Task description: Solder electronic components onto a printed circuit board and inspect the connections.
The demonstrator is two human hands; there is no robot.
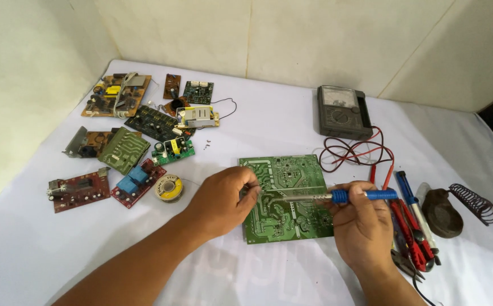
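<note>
Now, right hand (362,226): clamped on soldering iron (337,196), tip over green board (285,198).
Left hand (223,201): fingers together, steadying the board (its edge).

White table (292,122), circuit boards (144,122), multimeter (344,112)

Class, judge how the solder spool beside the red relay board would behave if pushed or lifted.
The solder spool lies flat on its flange, so it probably slides rather than rolls. Tipped on edge, its round rim would likely roll. The loose wire end looks bendable and may trail.
</note>
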